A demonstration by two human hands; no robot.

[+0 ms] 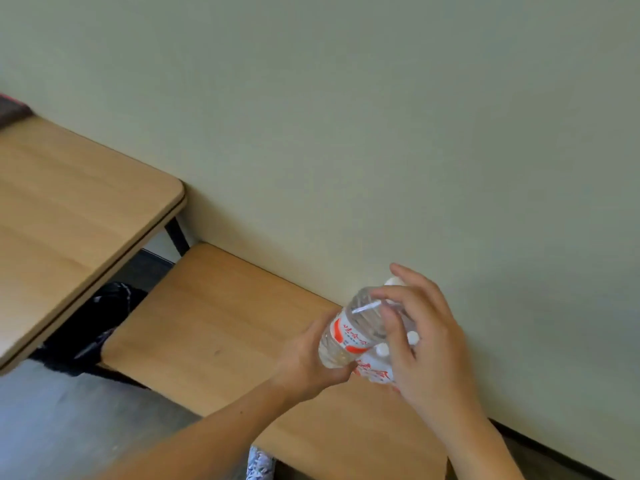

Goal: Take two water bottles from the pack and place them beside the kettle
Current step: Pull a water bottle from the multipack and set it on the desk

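**Two hands at the bottle pack on the lower wooden surface**

Nearest the camera, two bare forearms enter from the bottom edge and converge toward the wall. At far left, a higher wooden table (69,202) with a dark metal leg stands against the pale wall (381,116); a dark, partly hidden object lies on the floor beneath it. To its right, and lower, a second wooden surface (214,323) runs along the wall.

The left hand (311,365) is closed around the base of a clear water bottle (356,327) with a white-and-orange label; the bottle is tilted, its neck pointing up and right toward the wall. Just beside and below it sits the pack (375,370), a wrapped bundle with orange print and white caps showing, resting on the lower surface close to the wall.

The right hand (426,344) arches over the bottle's upper part and the pack, its fingers (391,296) curled and spread; whether they grip the bottle or merely touch it cannot be told. No kettle appears in view.
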